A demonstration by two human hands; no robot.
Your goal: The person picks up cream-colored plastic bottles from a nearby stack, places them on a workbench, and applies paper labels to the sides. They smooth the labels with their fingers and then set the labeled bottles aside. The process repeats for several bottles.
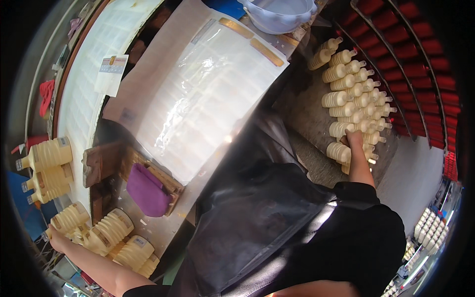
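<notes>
At the far left, my left hand (pixel 58 240) is closed at the neck of a cream ribbed plastic bottle (pixel 73 216). Its fingertips are partly hidden. More bottles of the same kind, some with labels, lie around it, such as a labelled bottle (pixel 139 247) beside my forearm. My right arm reaches out to the right, where my right hand (pixel 354 138) is closed around the neck end of a ribbed bottle (pixel 339 129). That bottle lies at the near end of a large group of bottles (pixel 356 94), their necks pointing right.
Between my arms stands a workbench with a glossy clear sheet (pixel 198 94) over it. A purple pad (pixel 147 190) sits on a wooden block at its near edge. A pale blue basin (pixel 279 15) stands at the far end. Red stacked goods (pixel 415 64) rise behind the bottles.
</notes>
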